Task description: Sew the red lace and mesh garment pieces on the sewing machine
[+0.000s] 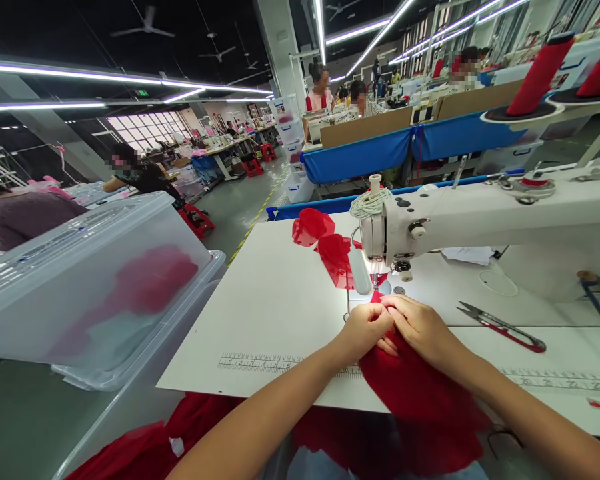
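Both my hands are at the front of a white sewing machine (445, 213), just before its needle and presser foot. My left hand (367, 328) pinches the edge of a piece of red fabric (410, 383). Close against it, my right hand (420, 323) has its fingers closed on the same fabric. The cloth's narrow end reaches toward the needle, and its wide part drapes over the table's front edge toward my lap. Sewn red pieces (336, 260) lie behind the needle. The fingertips partly hide each other.
Thread snips (503, 327) lie right of my hands on the white table (240, 300), which has a printed ruler. A lidded clear plastic bin (95, 293) stands at left. More red fabric (145, 447) hangs below the table. Red thread cones (540, 77) stand upper right; people sit at machines beyond.
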A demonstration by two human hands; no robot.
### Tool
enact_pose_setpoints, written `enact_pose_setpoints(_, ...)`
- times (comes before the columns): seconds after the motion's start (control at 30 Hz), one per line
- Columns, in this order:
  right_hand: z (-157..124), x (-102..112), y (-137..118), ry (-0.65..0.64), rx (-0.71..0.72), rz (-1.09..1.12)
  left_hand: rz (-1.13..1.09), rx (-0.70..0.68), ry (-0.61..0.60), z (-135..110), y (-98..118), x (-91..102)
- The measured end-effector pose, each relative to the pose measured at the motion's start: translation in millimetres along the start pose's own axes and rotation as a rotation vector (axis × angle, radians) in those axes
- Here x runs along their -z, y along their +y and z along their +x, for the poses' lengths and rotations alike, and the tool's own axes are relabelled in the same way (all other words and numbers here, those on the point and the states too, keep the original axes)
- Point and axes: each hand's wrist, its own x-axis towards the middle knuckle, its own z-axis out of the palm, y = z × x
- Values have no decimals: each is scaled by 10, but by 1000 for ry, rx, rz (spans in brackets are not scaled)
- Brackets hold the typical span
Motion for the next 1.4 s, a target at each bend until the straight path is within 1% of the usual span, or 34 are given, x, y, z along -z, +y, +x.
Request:
enact_pose_setpoints(0.1,-8,-32,61,-21,34,-55,82,-15,36,7,-7,-9)
enact_pose_setpoints(0.17,-15,-42,117,-31,61,-84,175,-35,98,23,-5,32)
enact_pose_setpoints(0.3,-15,-4,259,-50,163,-189,430,-90,286,82,68,251)
enact_pose_setpoints(0.4,-3,62,331,-93,247,-289,618,-116,391,120,175,421)
enact_pose_setpoints(0.5,12,110,352,-122,241,-313,724,-161,495,137,235,463)
enact_pose_setpoints(0.53,15,116,356,-131,235,-312,757,-210,490,139,229,449)
enact_pose_setpoints(0.57,18,116,361,-134,234,-307,799,-281,443,139,207,428)
enact_pose_setpoints(0.67,21,90,392,-108,276,-284,935,-509,184,135,81,365)
enact_pose_setpoints(0.7,22,78,405,-97,298,-277,985,-550,119,133,32,353)
enact_pose_setpoints(0.73,22,66,418,-88,313,-269,1031,-559,92,131,-15,346)
enact_pose_setpoints(0.8,22,43,441,-74,326,-246,1124,-563,112,127,-89,340)
enact_pose_setpoints(0.9,20,21,459,-41,321,-204,1217,-611,147,122,-163,340)
enact_pose_setpoints(1.03,26,31,445,-15,347,-208,1354,-745,202,135,-264,361)
enact_pose_setpoints(1.13,44,64,419,13,396,-247,1485,-850,212,150,-341,392)
enact_pose_setpoints(1.23,63,88,404,51,419,-276,1527,-860,219,152,-378,408)
enact_pose_setpoints(1.4,76,89,396,65,410,-276,1549,-862,241,144,-364,412)
